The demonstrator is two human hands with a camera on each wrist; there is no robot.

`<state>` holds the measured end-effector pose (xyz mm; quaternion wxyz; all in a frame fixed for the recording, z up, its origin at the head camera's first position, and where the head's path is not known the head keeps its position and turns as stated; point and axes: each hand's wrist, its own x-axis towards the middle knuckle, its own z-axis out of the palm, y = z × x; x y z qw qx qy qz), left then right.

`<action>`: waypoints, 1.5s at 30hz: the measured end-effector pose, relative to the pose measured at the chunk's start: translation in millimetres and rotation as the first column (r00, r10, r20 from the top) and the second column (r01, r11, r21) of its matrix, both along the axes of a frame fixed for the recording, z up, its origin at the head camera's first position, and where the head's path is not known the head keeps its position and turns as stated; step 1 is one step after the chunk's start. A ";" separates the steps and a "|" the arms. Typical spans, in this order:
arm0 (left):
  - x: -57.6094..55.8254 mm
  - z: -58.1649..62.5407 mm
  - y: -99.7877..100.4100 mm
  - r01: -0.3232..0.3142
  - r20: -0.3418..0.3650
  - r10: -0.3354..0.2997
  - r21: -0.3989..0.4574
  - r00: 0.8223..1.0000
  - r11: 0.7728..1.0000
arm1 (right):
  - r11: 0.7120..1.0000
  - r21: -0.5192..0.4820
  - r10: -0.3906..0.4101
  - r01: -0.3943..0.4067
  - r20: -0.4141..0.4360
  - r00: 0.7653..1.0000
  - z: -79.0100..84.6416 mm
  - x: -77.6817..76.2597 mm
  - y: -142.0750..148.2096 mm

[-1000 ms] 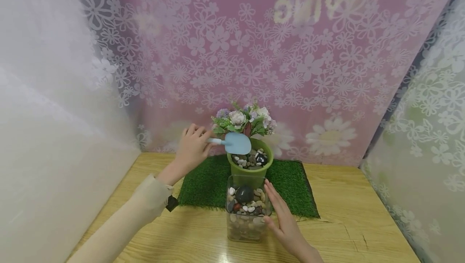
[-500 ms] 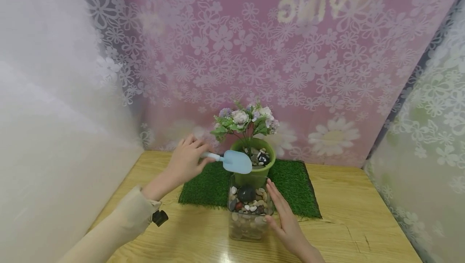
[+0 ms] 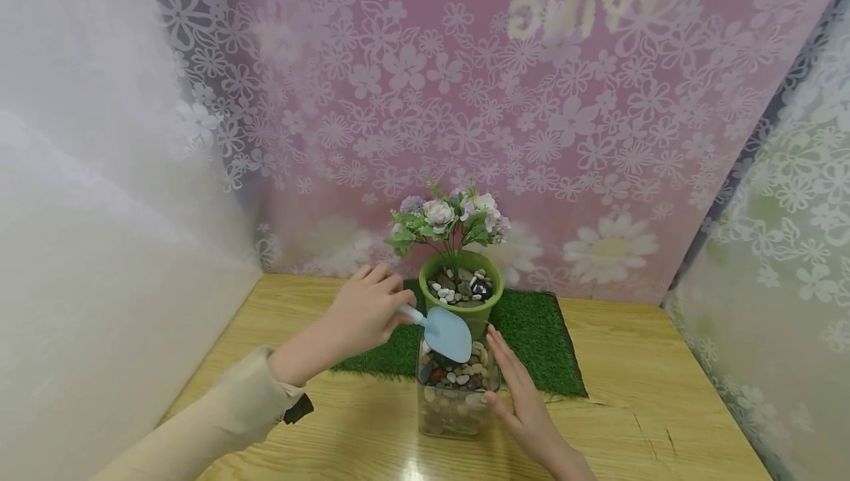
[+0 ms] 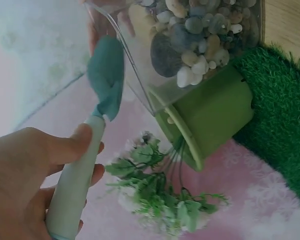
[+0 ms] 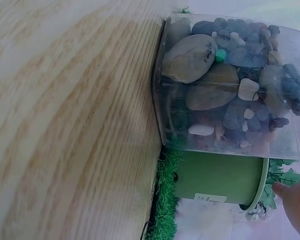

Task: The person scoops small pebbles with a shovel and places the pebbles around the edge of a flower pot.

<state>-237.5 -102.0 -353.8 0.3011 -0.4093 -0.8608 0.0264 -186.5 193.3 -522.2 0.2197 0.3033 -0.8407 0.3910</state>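
My left hand (image 3: 369, 311) grips the white handle of a small light-blue trowel (image 3: 449, 335). Its blade hangs over the open top of a clear square container (image 3: 458, 422), with no stones showing on it. Pebbles (image 4: 200, 35) in white, tan, grey and black fill the container's lower part. My right hand (image 3: 524, 407) lies with straight fingers against the container's right side. Just behind the container stands a green flowerpot (image 3: 493, 302) with stones inside and white and purple flowers (image 3: 440, 214) rising from it.
A green artificial grass mat (image 3: 541, 348) lies under the flowerpot on the wooden table (image 3: 637, 378). A pink flowered curtain (image 3: 372, 134) closes off the back, and pale sheets (image 3: 119, 245) hang at both sides.
The trowel has come down and toward me, from over the flowerpot to above the clear container, carried by my left hand. My right hand stays at the container.
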 end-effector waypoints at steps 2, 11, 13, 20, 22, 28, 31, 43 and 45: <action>2.9 3.8 6.6 0.001 -0.048 -0.005 -0.074 0.999 0.997 | 1.000 0.002 0.000 0.000 -0.005 1.000 0.7 0.1 0.3; 10.6 12.7 28.9 0.020 -0.174 -0.090 -0.367 0.981 0.930 | 0.999 0.027 -0.018 0.017 0.016 1.000 3.9 1.7 0.9; 10.9 11.2 31.1 0.027 -0.178 -0.112 -0.422 0.978 0.906 | 0.999 0.040 -0.028 0.027 0.028 0.999 4.0 2.0 1.1; -0.8 4.4 29.4 0.062 -0.213 -0.188 -0.489 0.959 0.870 | 0.998 0.043 -0.041 0.039 0.028 0.999 3.6 1.5 1.5; -2.6 3.4 27.6 0.073 -0.211 -0.195 -0.477 0.958 0.876 | 0.999 0.037 -0.037 0.037 0.018 0.999 3.5 1.4 1.1; 4.5 3.8 27.3 0.059 -0.275 -0.204 -0.456 0.939 0.888 | 0.999 0.041 -0.032 0.031 0.010 0.999 2.2 1.1 0.6; 7.8 1.0 30.8 0.048 -0.330 -0.223 -0.463 0.917 0.885 | 0.999 0.032 -0.024 0.024 0.029 0.999 1.9 1.5 0.3; -3.6 -10.5 26.9 0.187 -0.132 -0.272 -0.448 0.953 0.874 | 1.000 0.008 -0.006 0.006 0.008 1.000 2.1 0.6 -1.0; -10.1 -12.2 25.3 0.209 -0.062 -0.254 -0.400 0.965 0.892 | 1.000 0.011 -0.013 0.013 0.008 1.000 1.6 1.0 -1.3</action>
